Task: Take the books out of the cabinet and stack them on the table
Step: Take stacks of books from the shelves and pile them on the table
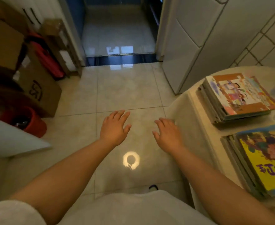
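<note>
Both hands, left (114,127) and right (167,133), hung wide and empty; two stacks of thin glossy picture books (237,96) at 3 o'clock on the cream-clothed counter (192,111) probably slide easily, so grip opposite edges.

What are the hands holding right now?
Nothing. The left hand and right hand hover open over the floor, fingers spread.

A home; tiled floor (117,88), cardboard boxes (36,88), fridge (198,38).

Two flat book stacks (240,96) (263,161) on table (198,111)
</note>
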